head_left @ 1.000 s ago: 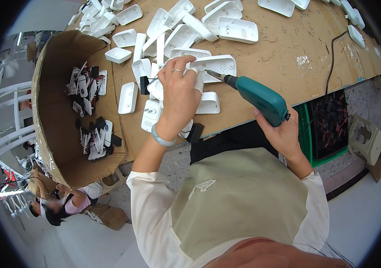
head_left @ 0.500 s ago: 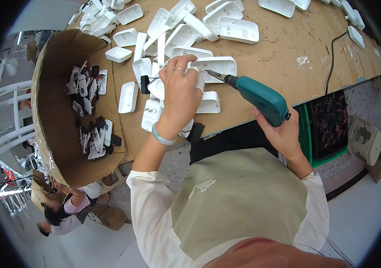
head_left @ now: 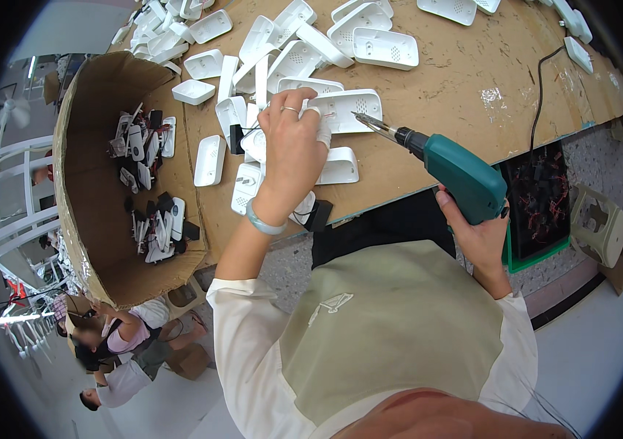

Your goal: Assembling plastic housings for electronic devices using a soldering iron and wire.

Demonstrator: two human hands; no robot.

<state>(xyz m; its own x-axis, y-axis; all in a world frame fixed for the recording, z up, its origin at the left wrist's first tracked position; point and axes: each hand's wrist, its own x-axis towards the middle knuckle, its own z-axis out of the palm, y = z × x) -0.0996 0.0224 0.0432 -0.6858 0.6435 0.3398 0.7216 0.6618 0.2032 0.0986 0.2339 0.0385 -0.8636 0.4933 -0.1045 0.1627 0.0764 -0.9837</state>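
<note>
My right hand is wrapped round the handle of a teal soldering gun, lifted over the table's front edge. Its metal tip points left at a long white plastic housing, and I cannot tell whether the two touch. My left hand, with white covers on fingertips, bends closed beside the housing's left end; what its fingers pinch is hidden. Beneath that hand lie a white piece with plug prongs, another white shell, and a black block at the table edge.
An open cardboard box at left holds piles of small assemblies. Many white housings cover the table's far side. A black cord hangs over the right edge, near a bin of wired parts and a stool. Other people sit at lower left.
My right hand has drawn the soldering gun to the right and slightly down, away from my left fingers. My left hand has hardly moved.
</note>
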